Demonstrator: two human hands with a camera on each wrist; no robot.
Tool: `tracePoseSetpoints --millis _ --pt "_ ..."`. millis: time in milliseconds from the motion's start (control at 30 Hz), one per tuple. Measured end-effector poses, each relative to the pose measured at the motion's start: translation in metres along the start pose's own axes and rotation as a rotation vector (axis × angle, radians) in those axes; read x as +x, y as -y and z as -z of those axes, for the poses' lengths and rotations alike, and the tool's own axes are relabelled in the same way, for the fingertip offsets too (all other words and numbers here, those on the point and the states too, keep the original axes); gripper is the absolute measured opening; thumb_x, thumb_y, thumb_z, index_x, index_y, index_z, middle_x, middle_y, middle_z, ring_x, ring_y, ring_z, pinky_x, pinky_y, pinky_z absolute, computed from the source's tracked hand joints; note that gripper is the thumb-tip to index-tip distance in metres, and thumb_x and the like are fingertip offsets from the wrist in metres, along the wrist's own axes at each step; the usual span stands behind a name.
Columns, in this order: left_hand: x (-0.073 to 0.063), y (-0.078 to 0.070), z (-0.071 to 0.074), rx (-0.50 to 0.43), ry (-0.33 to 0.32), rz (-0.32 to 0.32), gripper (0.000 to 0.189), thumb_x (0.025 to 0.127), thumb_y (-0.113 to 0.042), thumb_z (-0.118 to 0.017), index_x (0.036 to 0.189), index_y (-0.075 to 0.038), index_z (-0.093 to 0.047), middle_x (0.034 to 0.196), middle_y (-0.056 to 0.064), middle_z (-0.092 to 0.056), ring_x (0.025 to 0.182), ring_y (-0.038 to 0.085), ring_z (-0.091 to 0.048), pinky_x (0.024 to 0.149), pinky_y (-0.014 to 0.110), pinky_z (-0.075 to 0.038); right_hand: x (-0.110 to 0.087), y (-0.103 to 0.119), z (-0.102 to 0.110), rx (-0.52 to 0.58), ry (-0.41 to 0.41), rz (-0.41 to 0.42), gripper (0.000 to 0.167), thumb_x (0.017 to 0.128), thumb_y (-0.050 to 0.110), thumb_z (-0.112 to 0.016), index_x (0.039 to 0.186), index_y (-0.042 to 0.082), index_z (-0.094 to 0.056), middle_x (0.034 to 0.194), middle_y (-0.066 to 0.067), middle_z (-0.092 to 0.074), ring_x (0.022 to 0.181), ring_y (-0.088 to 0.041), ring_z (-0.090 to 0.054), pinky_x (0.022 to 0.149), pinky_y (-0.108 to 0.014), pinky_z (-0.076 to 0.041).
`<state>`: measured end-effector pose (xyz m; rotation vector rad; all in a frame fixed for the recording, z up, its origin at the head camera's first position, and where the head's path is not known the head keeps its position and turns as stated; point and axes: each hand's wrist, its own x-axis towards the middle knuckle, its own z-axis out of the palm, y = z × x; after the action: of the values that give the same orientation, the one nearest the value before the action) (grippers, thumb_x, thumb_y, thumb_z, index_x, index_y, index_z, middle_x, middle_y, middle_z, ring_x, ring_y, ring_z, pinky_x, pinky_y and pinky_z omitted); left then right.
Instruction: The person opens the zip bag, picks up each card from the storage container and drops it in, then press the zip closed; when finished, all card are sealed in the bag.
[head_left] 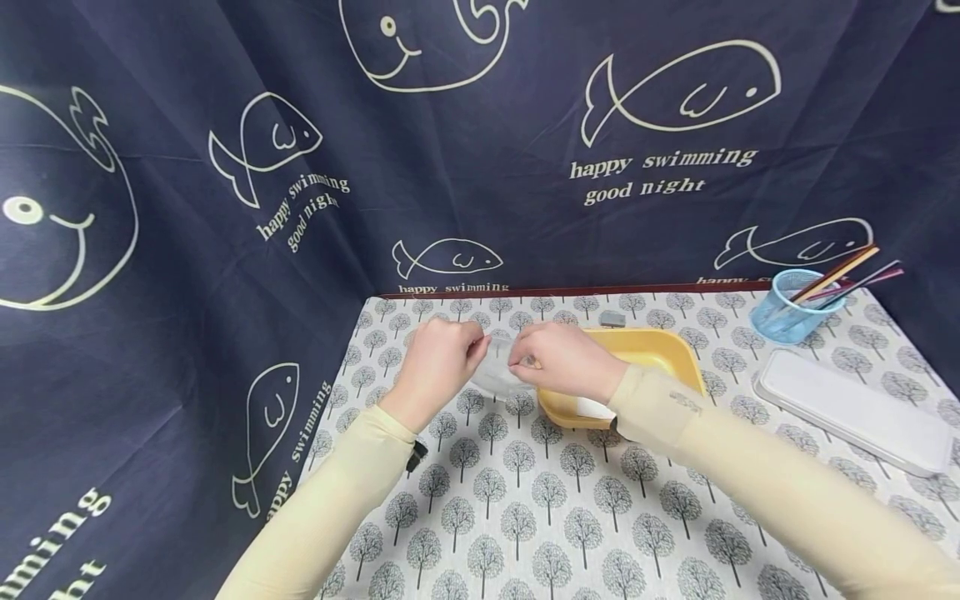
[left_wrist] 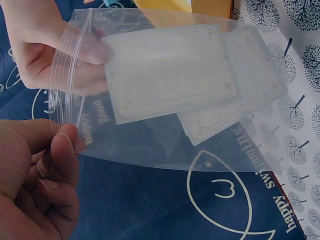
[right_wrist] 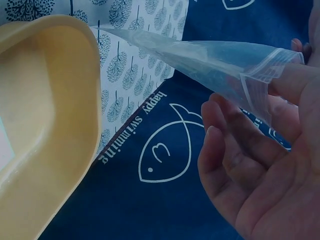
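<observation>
A clear zip-lock bag (left_wrist: 160, 145) with two whitish, bordered cards (left_wrist: 170, 75) inside is held up between both hands. My left hand (left_wrist: 40, 175) pinches the edge of the bag by its zip strip, thumb against fingers. At the same mouth, my right hand (right_wrist: 260, 145) holds the bag, its thumb and a finger showing through the plastic beside the cards' near edge. Its remaining fingers lie curled below the bag. In the head view, the left hand (head_left: 441, 358) and right hand (head_left: 566, 360) face each other, with the bag blurred between them.
A yellow tray (head_left: 686, 354) with a white sheet (head_left: 592, 408) in it stands under the right forearm. Behind it lies a grey block (head_left: 612, 318). A blue cup (head_left: 783, 312) of pencils and a white case (head_left: 855, 408) are at right. A dark curtain hangs behind.
</observation>
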<state>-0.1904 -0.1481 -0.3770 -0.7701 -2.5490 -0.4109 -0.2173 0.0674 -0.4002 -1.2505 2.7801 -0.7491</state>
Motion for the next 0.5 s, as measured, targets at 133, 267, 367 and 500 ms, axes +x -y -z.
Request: tracePoseSetpoints --millis 133,267,367,500 --pt "0.0002 -0.0002 0.0003 -0.004 0.004 0.0 0.021 0.095 -0.011 -0.076 0.074 -0.01 -0.072 0.061 -0.001 -0.066 0.052 0.012 -0.06 0.053 0.027 -0.052 0.0038 0.0017 -0.0044 -0.074 0.009 0.023 0.005 0.093 0.012 -0.075 0.093 0.014 -0.079 0.096 0.002 -0.074 0.088 -0.015 -0.069 0.084 -0.034 -0.058" --pt "0.0005 -0.0008 0.0012 -0.013 0.004 -0.001 0.02 0.095 -0.01 -0.076 0.076 -0.009 -0.073 0.062 -0.001 -0.067 0.052 0.012 -0.06 0.053 0.026 -0.051 0.007 0.0037 -0.0071 -0.143 -0.001 0.049 0.007 0.092 0.011 -0.077 0.086 0.016 -0.077 0.084 0.006 -0.068 0.075 -0.01 -0.062 0.074 -0.027 -0.055" --pt "0.0008 -0.0015 0.0021 -0.017 0.001 -0.005 0.022 0.095 -0.011 -0.076 0.074 -0.01 -0.071 0.061 -0.002 -0.065 0.051 0.011 -0.058 0.052 0.026 -0.05 0.0085 0.0061 -0.0078 -0.18 -0.017 0.061 0.011 0.091 0.01 -0.078 0.082 0.016 -0.076 0.079 0.008 -0.065 0.07 -0.008 -0.059 0.069 -0.024 -0.054" --pt "0.0011 -0.0024 0.0031 -0.019 -0.009 -0.011 0.026 0.095 -0.01 -0.076 0.07 -0.012 -0.068 0.057 -0.004 -0.061 0.049 0.011 -0.056 0.051 0.027 -0.049 0.0099 0.0095 -0.0086 -0.219 -0.034 0.055 0.014 0.088 0.009 -0.08 0.078 0.016 -0.074 0.076 0.008 -0.062 0.066 -0.008 -0.057 0.065 -0.025 -0.053"
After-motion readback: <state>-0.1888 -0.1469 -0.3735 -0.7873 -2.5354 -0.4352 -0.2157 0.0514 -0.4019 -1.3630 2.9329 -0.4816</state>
